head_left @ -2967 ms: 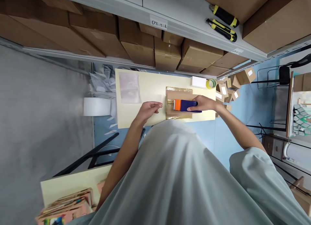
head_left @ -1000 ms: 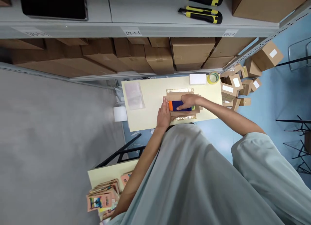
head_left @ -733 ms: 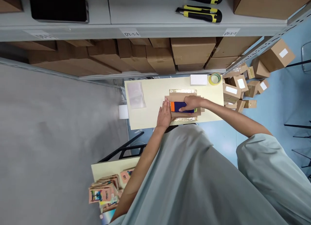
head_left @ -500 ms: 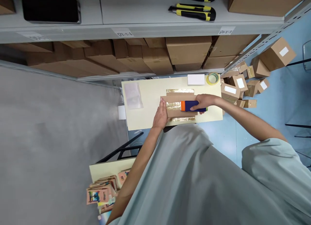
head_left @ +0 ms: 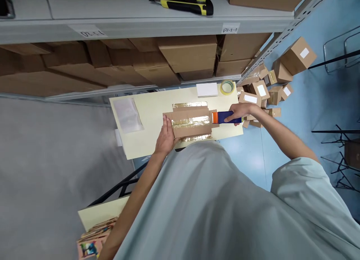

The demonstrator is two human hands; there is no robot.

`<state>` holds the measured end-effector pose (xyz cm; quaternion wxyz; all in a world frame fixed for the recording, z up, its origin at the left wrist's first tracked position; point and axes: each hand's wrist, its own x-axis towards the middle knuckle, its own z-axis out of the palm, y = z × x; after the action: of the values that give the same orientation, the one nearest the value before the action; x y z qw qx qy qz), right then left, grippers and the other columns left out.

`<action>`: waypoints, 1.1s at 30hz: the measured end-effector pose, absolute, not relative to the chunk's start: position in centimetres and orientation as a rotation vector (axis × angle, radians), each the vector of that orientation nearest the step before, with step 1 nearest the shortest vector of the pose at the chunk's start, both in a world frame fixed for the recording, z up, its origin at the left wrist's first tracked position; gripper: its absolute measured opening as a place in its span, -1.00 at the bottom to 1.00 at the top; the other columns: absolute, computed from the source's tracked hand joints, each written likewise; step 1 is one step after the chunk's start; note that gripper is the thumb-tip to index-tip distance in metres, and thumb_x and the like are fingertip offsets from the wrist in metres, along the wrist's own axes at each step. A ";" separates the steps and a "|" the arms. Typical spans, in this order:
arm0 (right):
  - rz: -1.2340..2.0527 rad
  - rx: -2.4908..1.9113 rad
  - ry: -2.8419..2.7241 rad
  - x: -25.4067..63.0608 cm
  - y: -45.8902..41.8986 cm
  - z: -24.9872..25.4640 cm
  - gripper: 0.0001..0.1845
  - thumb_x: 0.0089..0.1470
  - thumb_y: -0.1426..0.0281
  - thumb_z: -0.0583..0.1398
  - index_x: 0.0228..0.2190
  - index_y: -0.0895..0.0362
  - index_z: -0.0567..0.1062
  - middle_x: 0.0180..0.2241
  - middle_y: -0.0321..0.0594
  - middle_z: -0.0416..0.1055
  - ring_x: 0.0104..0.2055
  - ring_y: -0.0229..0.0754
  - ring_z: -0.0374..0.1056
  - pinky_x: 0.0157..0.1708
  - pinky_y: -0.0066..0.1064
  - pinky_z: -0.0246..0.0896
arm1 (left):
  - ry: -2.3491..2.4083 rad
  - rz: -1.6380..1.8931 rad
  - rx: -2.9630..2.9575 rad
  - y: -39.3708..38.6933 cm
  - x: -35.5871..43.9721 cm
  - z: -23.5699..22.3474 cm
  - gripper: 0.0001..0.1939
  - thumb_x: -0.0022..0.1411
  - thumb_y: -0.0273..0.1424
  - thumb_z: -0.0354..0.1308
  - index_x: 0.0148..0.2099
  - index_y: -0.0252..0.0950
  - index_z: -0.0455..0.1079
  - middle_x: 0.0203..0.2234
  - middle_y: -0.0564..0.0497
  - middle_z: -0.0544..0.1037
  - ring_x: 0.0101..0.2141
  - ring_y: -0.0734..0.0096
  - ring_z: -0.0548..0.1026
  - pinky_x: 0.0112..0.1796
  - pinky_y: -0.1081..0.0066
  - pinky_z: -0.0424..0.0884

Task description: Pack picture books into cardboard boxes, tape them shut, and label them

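The box (head_left: 189,130) lies flat on the counter (head_left: 157,102), between the two hands. At its 9 o'clock end, the left hand (head_left: 165,138) presses with straight fingers along the edge; its grip is open, not wrapped round anything. The right hand (head_left: 239,111) is off the 3 o'clock end, its grip closed on the dispenser (head_left: 221,117), whose orange tip points to 9 o'clock and overlaps the end flap (head_left: 215,125); whether tip and card touch cannot be told. Glossy tape (head_left: 194,121) covers the middle seam from near the left fingers almost to the dispenser, so that run looks laid or nearly so. The side flaps at 12 o'clock (head_left: 189,105) and 6 o'clock (head_left: 196,137) also shine with tape. The end flap juts out flat, with no tape to be made out on it, so that end appears left undone; whether the seam strip is cut free is too small to tell. From the box, the bag (head_left: 128,114) lies at 9 o'clock, the white box (head_left: 207,90) at 1 o'clock, the tape roll (head_left: 226,92) at 2 o'clock, and the parcels (head_left: 260,90) beyond, off the counter.
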<state>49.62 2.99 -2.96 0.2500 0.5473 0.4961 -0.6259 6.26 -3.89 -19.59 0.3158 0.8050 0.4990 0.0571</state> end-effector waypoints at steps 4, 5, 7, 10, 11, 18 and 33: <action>-1.702 1.503 1.361 49.8 2.9 -2.6 -0.36 0.03 -0.21 0.46 -0.34 0.15 0.62 -0.34 -0.05 0.72 -0.28 -0.04 0.62 -0.27 -0.35 0.44 | 1.315 0.128 2.119 -3.8 6.4 -19.3 0.35 0.31 -0.02 0.41 0.64 -0.62 -0.41 0.57 -0.67 -0.36 0.59 -0.34 -0.29 0.49 -0.22 0.03; -1.714 1.503 1.362 50.0 2.9 -2.4 -0.35 0.02 -0.22 0.46 -0.33 0.15 0.63 -0.34 -0.06 0.71 -0.29 -0.05 0.62 -0.27 -0.35 0.44 | 1.316 0.125 2.116 -3.8 6.4 -19.2 0.35 0.31 -0.02 0.41 0.64 -0.62 -0.41 0.57 -0.67 -0.35 0.58 -0.35 -0.29 0.49 -0.23 0.03; -1.761 1.494 1.358 50.5 2.7 -2.1 -0.31 -0.01 -0.25 0.46 -0.30 0.15 0.64 -0.36 -0.07 0.70 -0.30 -0.05 0.62 -0.27 -0.33 0.45 | 1.316 0.121 2.106 -3.7 6.4 -19.2 0.34 0.30 -0.02 0.41 0.64 -0.61 -0.40 0.58 -0.66 -0.34 0.58 -0.36 -0.28 0.49 -0.25 0.02; -1.813 1.472 1.366 51.5 2.5 -2.0 -0.22 -0.07 -0.32 0.45 -0.26 0.16 0.66 -0.36 -0.10 0.69 -0.30 -0.04 0.62 -0.25 -0.31 0.47 | 1.312 0.122 2.088 -3.7 6.4 -19.1 0.36 0.28 -0.02 0.43 0.65 -0.59 -0.39 0.58 -0.65 -0.33 0.58 -0.36 -0.28 0.49 -0.25 0.01; -1.813 1.460 1.372 51.8 2.5 -2.0 -0.20 -0.09 -0.33 0.45 -0.24 0.15 0.67 -0.36 -0.10 0.69 -0.30 -0.04 0.62 -0.24 -0.31 0.47 | 1.311 0.125 2.085 -3.7 6.4 -19.1 0.36 0.28 -0.02 0.43 0.65 -0.59 -0.39 0.58 -0.65 -0.33 0.58 -0.36 -0.28 0.49 -0.25 0.00; -1.659 1.419 1.405 52.6 2.5 -2.9 -0.21 -0.07 -0.33 0.43 -0.24 0.15 0.71 -0.34 -0.09 0.71 -0.25 0.02 0.63 -0.17 -0.26 0.46 | 1.301 0.107 2.091 -3.7 6.5 -18.9 0.34 0.31 0.03 0.38 0.64 -0.64 -0.37 0.58 -0.67 -0.36 0.59 -0.36 -0.31 0.49 -0.24 0.00; -0.820 1.722 1.473 46.1 -1.4 -6.9 -0.61 0.32 0.23 0.32 0.05 0.22 0.66 -0.12 0.17 0.71 0.08 0.19 0.62 -0.02 -0.22 0.45 | 1.328 0.163 2.064 -3.8 6.8 -19.0 0.38 0.26 0.07 0.41 0.64 -0.61 -0.33 0.58 -0.68 -0.34 0.58 -0.40 -0.27 0.49 -0.23 0.01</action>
<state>46.12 -1.40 -6.91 0.3579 0.6672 0.5708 -0.3177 6.75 -3.81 -19.04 0.3344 0.7909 0.5087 0.0623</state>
